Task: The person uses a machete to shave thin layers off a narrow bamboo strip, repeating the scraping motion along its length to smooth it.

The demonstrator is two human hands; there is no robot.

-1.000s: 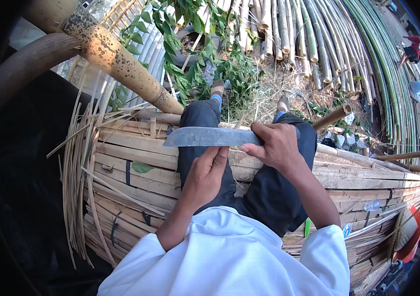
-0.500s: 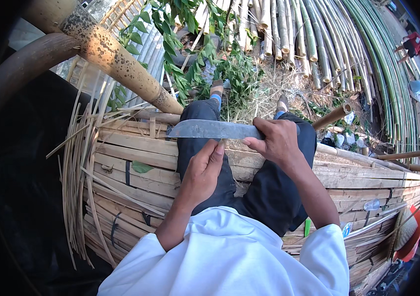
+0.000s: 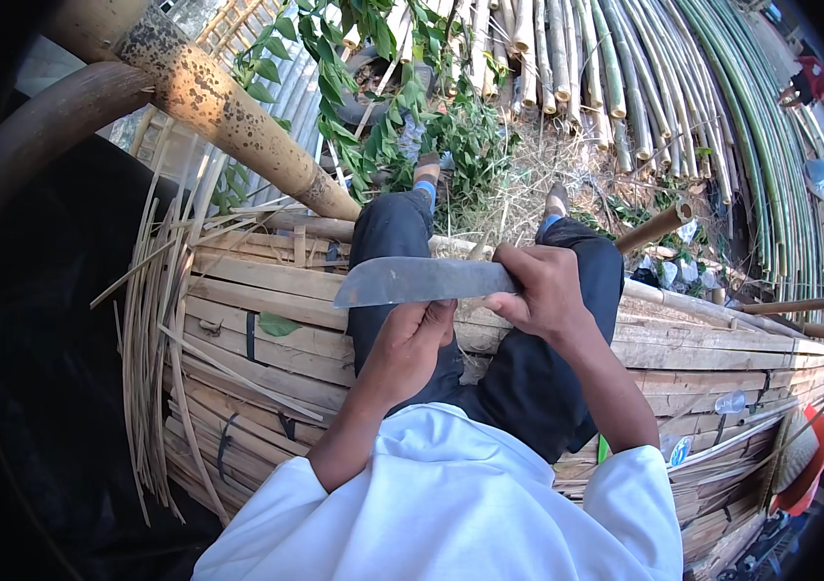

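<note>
A broad grey machete [image 3: 422, 282] lies crosswise over my lap, its blade pointing left. My right hand [image 3: 546, 289] is closed around its handle, thumb stretched toward the blade. Just on the near side of the blade, my left hand [image 3: 414, 344] is closed, with its thumb and fingers pinched together. Between them is a thin bamboo strip [image 3: 478, 248]; a pale bit of it shows past the blade's far edge, and the blade and fingers hide most of the rest.
I sit on stacked split-bamboo slats [image 3: 267, 281]. Loose thin strips [image 3: 155, 387] hang at the left, under a thick bamboo pole [image 3: 228, 107]. Leafy branches [image 3: 335, 87] and piled bamboo poles [image 3: 625, 77] lie ahead. A straw hat [image 3: 790, 445] rests at right; a person in red [image 3: 811, 79] is far right.
The machete and my left hand have come slightly nearer my body, and the left hand has shifted a little right. The blade now tilts, its tip nearer me.
</note>
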